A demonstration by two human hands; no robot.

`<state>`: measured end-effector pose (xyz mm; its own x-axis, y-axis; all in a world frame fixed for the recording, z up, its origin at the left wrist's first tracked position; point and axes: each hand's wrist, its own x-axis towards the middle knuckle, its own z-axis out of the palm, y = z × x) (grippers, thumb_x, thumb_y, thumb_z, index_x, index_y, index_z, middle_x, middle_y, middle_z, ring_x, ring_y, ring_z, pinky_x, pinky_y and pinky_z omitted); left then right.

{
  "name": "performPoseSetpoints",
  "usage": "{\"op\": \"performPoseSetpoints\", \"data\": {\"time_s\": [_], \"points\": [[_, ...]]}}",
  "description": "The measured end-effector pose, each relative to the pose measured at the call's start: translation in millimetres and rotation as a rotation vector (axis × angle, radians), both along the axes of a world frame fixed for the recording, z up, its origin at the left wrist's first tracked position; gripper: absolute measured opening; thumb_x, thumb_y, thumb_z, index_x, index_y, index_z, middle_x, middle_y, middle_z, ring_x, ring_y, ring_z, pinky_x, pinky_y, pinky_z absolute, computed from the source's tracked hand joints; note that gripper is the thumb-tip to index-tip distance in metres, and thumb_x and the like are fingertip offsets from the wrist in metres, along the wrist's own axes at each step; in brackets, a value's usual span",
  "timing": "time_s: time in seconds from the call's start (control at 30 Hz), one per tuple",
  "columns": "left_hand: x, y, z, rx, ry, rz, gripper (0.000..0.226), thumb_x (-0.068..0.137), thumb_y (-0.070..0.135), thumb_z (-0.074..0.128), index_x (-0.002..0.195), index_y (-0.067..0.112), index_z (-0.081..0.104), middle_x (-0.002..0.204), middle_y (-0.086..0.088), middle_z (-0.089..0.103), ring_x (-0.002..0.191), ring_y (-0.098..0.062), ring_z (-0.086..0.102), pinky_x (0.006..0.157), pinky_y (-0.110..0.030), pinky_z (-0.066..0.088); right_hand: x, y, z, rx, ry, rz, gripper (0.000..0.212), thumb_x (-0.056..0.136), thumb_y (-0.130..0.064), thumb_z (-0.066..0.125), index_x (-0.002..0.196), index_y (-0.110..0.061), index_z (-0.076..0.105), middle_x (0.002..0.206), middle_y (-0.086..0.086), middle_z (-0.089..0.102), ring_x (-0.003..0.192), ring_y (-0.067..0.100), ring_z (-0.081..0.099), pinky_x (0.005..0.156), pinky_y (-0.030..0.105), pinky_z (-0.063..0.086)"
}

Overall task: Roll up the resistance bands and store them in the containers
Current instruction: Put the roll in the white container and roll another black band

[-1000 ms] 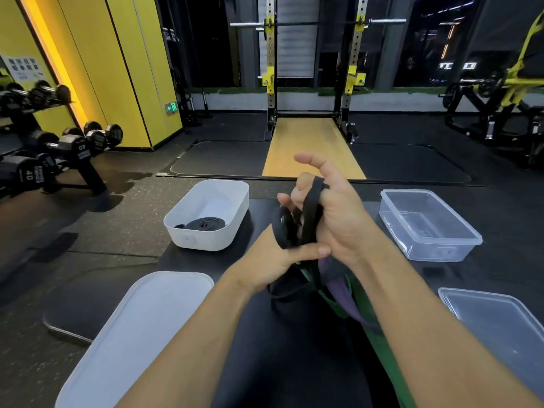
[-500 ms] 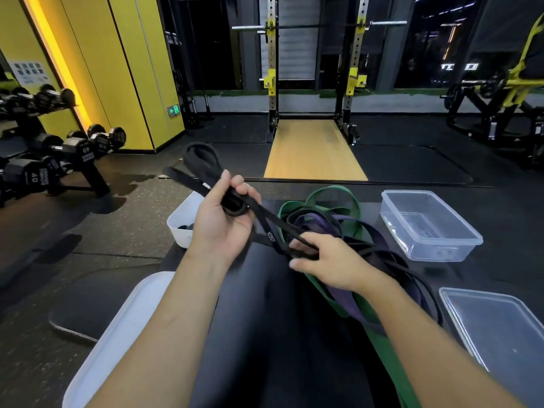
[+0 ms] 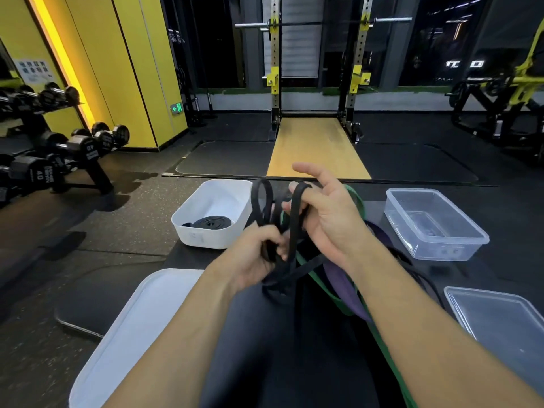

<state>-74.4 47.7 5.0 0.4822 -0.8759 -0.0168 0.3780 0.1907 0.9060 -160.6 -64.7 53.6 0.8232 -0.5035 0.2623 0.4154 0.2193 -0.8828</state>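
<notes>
I hold a black resistance band (image 3: 293,228) above the black table, in front of me. My left hand (image 3: 259,257) grips a bunched part of it low down. My right hand (image 3: 326,219) has a loop of the band hooked over its curled middle fingers, with the index finger stretched out. Another loop of the band stands up between the hands. Under my right forearm lie a green band (image 3: 316,282) and a purple band (image 3: 344,285). A white tub (image 3: 192,234) at the left holds a rolled black band (image 3: 210,222). A clear container (image 3: 435,231) stands empty at the right.
A white lid (image 3: 132,331) lies near left, a clear lid (image 3: 500,316) near right. Dumbbells on a rack (image 3: 53,160) stand at the far left. A squat rack (image 3: 318,83) and wooden platform are beyond the table.
My left hand came back from the upper left toward the middle. My right hand rose from the table and now has a loop of the black band over its fingers.
</notes>
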Motion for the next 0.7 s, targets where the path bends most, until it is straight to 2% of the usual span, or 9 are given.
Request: {"op": "performPoseSetpoints", "data": {"time_s": [0.07,0.17,0.23,0.3,0.37,0.43,0.5,0.6,0.7], "points": [[0.0,4.8,-2.4,0.032,-0.052,-0.118,0.010,0.063,-0.002,0.060,0.068,0.007,0.059,0.060,-0.006,0.049,0.052,-0.014,0.047,0.051,-0.021,0.042,3.3,2.9,-0.5,0.163,-0.061,0.054,0.042,0.095,0.014,0.056,0.131,-0.007,0.056,0.075,0.003,0.060,0.071,0.016,0.062,0.079,0.031,0.055],[7.1,10.1,-6.5,0.153,-0.299,-0.266,0.029,0.064,0.014,0.082,0.079,0.004,0.059,0.067,-0.009,0.053,0.061,-0.016,0.053,0.063,-0.025,0.045,3.8,0.1,3.0,0.246,-0.087,0.091,0.043,0.092,0.017,0.053,0.124,-0.012,0.060,0.080,0.001,0.059,0.080,0.017,0.064,0.075,0.026,0.057],[3.1,6.4,-8.0,0.234,-0.496,-0.316,0.029,0.075,0.012,0.082,0.079,-0.003,0.057,0.064,-0.013,0.047,0.060,-0.021,0.046,0.064,-0.031,0.041,5.0,2.1,6.8,0.204,-0.060,0.103,0.034,0.094,0.009,0.059,0.118,-0.015,0.062,0.081,-0.001,0.059,0.076,0.011,0.065,0.072,0.021,0.055],[0.4,3.0,-10.1,0.247,-0.512,-0.213,0.017,0.078,0.006,0.073,0.078,-0.003,0.059,0.054,-0.009,0.041,0.053,-0.023,0.036,0.058,-0.033,0.038,6.9,7.0,6.1,0.066,0.015,0.065,0.023,0.094,0.007,0.062,0.110,-0.011,0.065,0.079,-0.001,0.061,0.070,0.009,0.064,0.067,0.019,0.053],[3.5,4.2,-11.9,0.205,-0.381,-0.121,0.007,0.077,0.006,0.069,0.074,0.003,0.064,0.052,-0.004,0.034,0.049,-0.019,0.030,0.052,-0.029,0.035,7.8,7.3,1.1,0.042,0.039,0.033,0.017,0.096,0.007,0.061,0.100,-0.008,0.067,0.078,0.000,0.065,0.072,0.012,0.066,0.075,0.023,0.056],[10.7,9.9,-12.5,0.183,-0.175,-0.065,0.014,0.084,0.016,0.075,0.073,0.013,0.067,0.054,0.002,0.028,0.045,-0.011,0.025,0.045,-0.022,0.031,3.9,-1.5,-7.0,0.114,0.039,-0.034,0.018,0.098,0.005,0.058,0.096,-0.008,0.069,0.078,0.002,0.066,0.073,0.015,0.066,0.085,0.032,0.059],[19.6,18.4,-9.4,0.098,0.084,-0.020,0.020,0.088,0.027,0.067,0.079,0.010,0.063,0.050,0.007,0.026,0.039,-0.006,0.025,0.040,-0.017,0.026,-2.5,-14.4,-17.3,0.071,0.114,-0.143,0.028,0.096,0.009,0.052,0.100,-0.011,0.071,0.084,0.003,0.070,0.073,0.016,0.064,0.077,0.031,0.059],[40.9,26.8,-4.6,-0.169,0.408,-0.172,0.020,0.091,0.029,0.070,0.088,0.010,0.064,0.054,0.008,0.031,0.041,-0.006,0.031,0.044,-0.018,0.030,-7.1,-20.8,-46.9,-0.280,0.404,-0.080,0.057,0.082,0.013,0.051,0.126,-0.019,0.068,0.116,-0.004,0.075,0.074,0.014,0.065,0.055,0.022,0.046],[52.5,28.9,6.2,-0.368,0.511,-0.293,0.026,0.102,0.029,0.060,0.103,0.003,0.065,0.063,0.003,0.038,0.052,-0.010,0.036,0.056,-0.025,0.042,-6.7,-11.4,-81.2,-0.652,0.675,0.186,0.052,0.082,-0.003,0.066,0.129,-0.025,0.068,0.117,-0.008,0.073,0.072,0.011,0.066,0.055,0.021,0.049]]}}
